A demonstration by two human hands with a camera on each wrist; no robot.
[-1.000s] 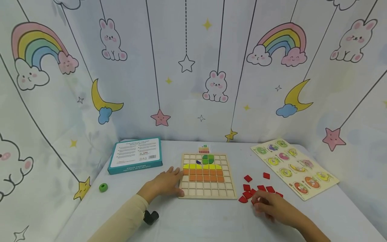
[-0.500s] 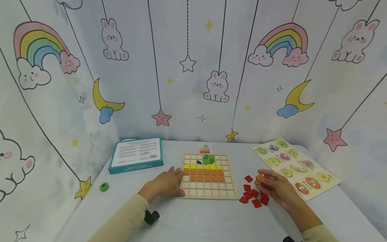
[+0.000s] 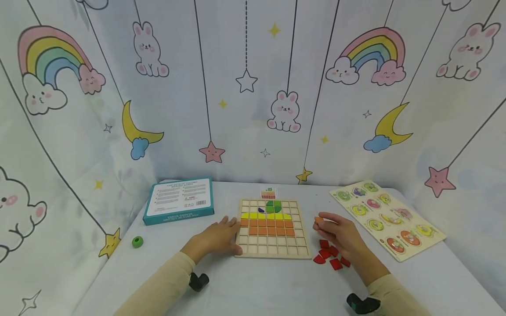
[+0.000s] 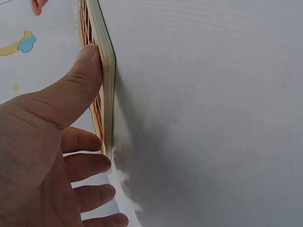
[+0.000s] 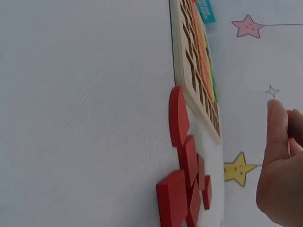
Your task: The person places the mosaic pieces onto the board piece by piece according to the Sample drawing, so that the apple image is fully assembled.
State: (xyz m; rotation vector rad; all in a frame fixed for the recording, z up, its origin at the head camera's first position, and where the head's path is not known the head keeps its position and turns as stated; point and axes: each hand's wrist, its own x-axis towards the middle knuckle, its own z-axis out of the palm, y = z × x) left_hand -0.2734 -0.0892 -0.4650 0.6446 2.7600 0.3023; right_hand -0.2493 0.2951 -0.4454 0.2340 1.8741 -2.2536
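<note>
A wooden grid board (image 3: 271, 251) lies in the middle of the table, with green, yellow and orange tiles filling its upper rows. My left hand (image 3: 218, 238) rests flat against the board's left edge (image 4: 108, 75), thumb pressed on it, fingers straight. My right hand (image 3: 339, 234) hovers just right of the board and pinches a small orange tile (image 3: 319, 219) at its fingertips. Several red tiles (image 3: 329, 258) lie on the table under that hand; the right wrist view shows the red tiles (image 5: 182, 175) beside the board's corner (image 5: 189, 71).
A teal box (image 3: 179, 200) lies at the back left. A small green ring (image 3: 137, 241) sits near the left edge. A fruit puzzle board (image 3: 387, 218) lies at the right. A small picture card (image 3: 268, 193) stands behind the grid board. Printed fabric walls surround the table.
My right hand lifted from the red tiles with an orange tile and moved left toward the board. The left hand stayed on the board's edge.
</note>
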